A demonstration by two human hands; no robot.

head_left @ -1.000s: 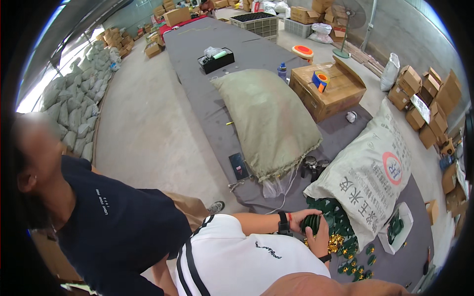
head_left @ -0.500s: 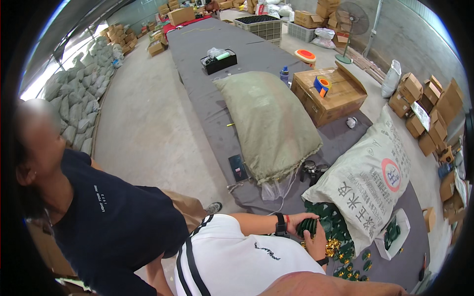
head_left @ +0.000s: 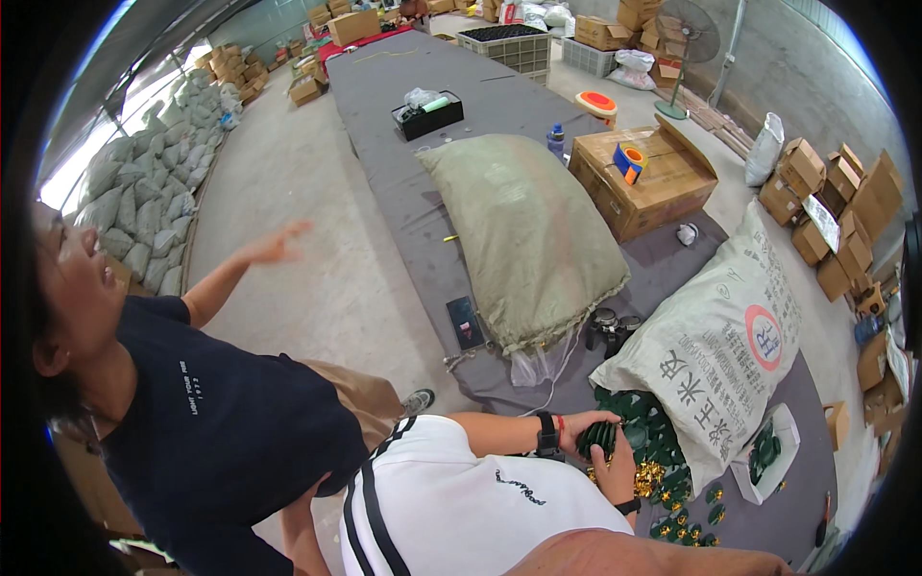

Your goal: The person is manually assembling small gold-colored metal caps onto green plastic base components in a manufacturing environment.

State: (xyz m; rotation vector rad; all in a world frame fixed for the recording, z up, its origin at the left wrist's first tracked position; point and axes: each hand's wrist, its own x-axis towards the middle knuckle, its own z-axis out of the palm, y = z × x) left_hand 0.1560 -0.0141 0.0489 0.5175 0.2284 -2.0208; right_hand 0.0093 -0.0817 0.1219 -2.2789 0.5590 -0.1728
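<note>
A stack of dark green discs (head_left: 597, 440) sits between my two hands. My left hand (head_left: 578, 427), with a black watch and red band on its wrist, is closed round the stack from the left. My right hand (head_left: 619, 472) grips it from the near right side, thumb up against the discs. Just beyond lie many loose green discs (head_left: 645, 422) on the grey-covered table. Close to my right hand is a heap of small gold pieces (head_left: 649, 480). Several green discs with gold centres (head_left: 683, 531) lie nearer me. Part of the stack is hidden by my fingers.
A printed white sack (head_left: 715, 355) lies beside the discs, next to a white box (head_left: 768, 461) holding green discs. Farther along stand a full tan sack (head_left: 528, 235) and a cardboard box (head_left: 639, 187). A person in a dark shirt (head_left: 226, 422) stands at my left.
The person at my left has raised the head and stretched an arm out over the floor. My hands stay on the stack, almost unmoved.
</note>
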